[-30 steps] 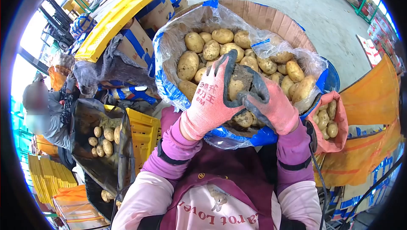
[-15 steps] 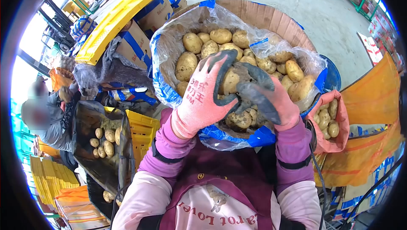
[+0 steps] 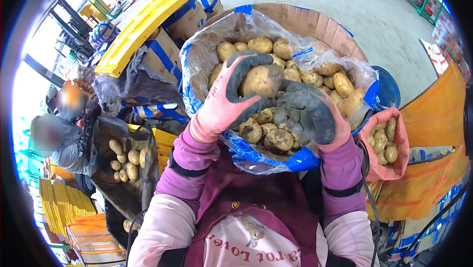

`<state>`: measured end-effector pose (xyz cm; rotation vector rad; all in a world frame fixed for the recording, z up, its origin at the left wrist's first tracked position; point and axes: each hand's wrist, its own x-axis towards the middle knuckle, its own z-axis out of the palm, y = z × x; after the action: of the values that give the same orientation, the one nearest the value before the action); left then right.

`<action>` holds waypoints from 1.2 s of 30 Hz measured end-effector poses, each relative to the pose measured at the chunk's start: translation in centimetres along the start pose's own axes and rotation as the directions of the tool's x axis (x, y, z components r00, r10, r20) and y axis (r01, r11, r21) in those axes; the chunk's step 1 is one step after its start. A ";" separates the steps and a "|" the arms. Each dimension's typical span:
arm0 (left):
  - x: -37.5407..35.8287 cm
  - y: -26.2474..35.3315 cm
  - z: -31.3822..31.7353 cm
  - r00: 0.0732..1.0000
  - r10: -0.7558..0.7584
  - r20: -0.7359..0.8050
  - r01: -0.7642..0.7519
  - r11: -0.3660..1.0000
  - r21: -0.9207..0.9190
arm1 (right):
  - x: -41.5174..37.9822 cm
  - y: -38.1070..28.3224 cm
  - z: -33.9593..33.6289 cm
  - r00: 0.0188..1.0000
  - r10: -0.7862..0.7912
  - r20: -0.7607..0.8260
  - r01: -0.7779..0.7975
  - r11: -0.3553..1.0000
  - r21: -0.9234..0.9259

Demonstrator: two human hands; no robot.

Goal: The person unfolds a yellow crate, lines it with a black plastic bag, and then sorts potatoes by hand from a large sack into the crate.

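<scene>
My left hand, in a pink glove with a dark grey coated palm, grips a large tan potato between thumb and fingers. My right hand, gloved the same way with a dirt-smeared palm, is at the potato's right side, its fingers loosely bent and apart. Both hands are over a round cardboard bin lined with clear plastic and blue tape. Several potatoes fill the bin, some soil-covered, partly hidden under my hands.
A pink sack of potatoes and a blue barrel stand right of the bin. To the left, a dark lined container holds potatoes beside a yellow crate. People are at far left, near a forklift.
My left hand has tilted and moved slightly left, showing more of the potato. My right hand has turned so its palm shows. The whole view has shifted slightly.
</scene>
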<state>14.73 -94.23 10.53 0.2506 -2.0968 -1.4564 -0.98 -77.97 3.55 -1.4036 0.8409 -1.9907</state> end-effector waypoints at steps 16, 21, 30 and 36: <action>2.6 0.9 1.0 0.915 0.234 0.329 -0.369 0.817 0.443 | 1.2 -2.4 0.5 0.821 0.525 0.223 -0.571 0.748 0.338; 2.6 2.2 1.1 0.974 -0.092 0.205 0.153 0.941 -0.301 | 1.6 -2.9 2.1 0.973 0.175 -0.147 -0.181 0.983 -0.027; 1.5 0.6 -0.2 0.968 -0.193 0.161 0.241 0.896 -0.374 | 0.1 1.2 -0.3 0.952 0.287 0.106 -0.306 0.875 0.376; 1.6 1.4 0.3 0.962 0.043 0.271 -0.084 0.986 0.143 | 0.8 2.5 -1.1 0.816 0.526 0.240 -0.492 0.415 0.765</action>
<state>13.44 -94.13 12.29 0.0445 -2.4142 -1.3552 -2.11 -79.98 1.90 -0.4619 0.2124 -1.5442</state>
